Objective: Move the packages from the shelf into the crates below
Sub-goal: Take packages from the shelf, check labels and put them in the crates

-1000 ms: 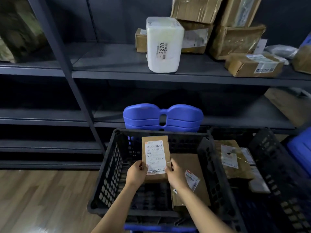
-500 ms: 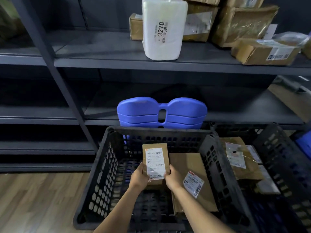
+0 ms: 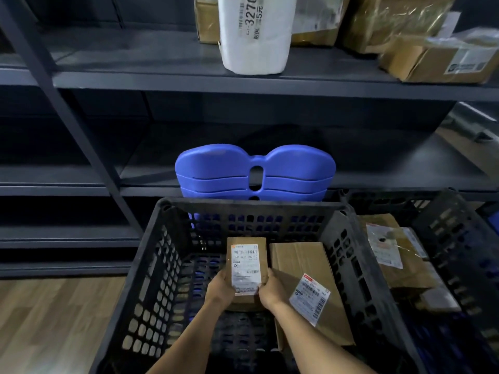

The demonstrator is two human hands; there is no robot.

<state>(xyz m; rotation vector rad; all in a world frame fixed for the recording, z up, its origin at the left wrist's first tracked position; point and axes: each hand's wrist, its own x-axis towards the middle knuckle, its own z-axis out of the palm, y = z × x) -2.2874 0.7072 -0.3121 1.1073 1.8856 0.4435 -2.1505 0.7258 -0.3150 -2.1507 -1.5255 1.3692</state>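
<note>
- Small box (image 3: 246, 268): lying low inside the black crate (image 3: 162, 255), centre frame, beside a flat box (image 3: 305, 268).
- Left hand (image 3: 220, 288), right hand (image 3: 271, 288): both gripping the small box's near end.
- White package (image 3: 255, 36): standing on the shelf (image 3: 135, 76), top centre.

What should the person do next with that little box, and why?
Probably set the small box down and let go: the left hand and right hand grip it low inside the black crate, beside a larger flat box, with bare crate floor apparently beneath.
</note>
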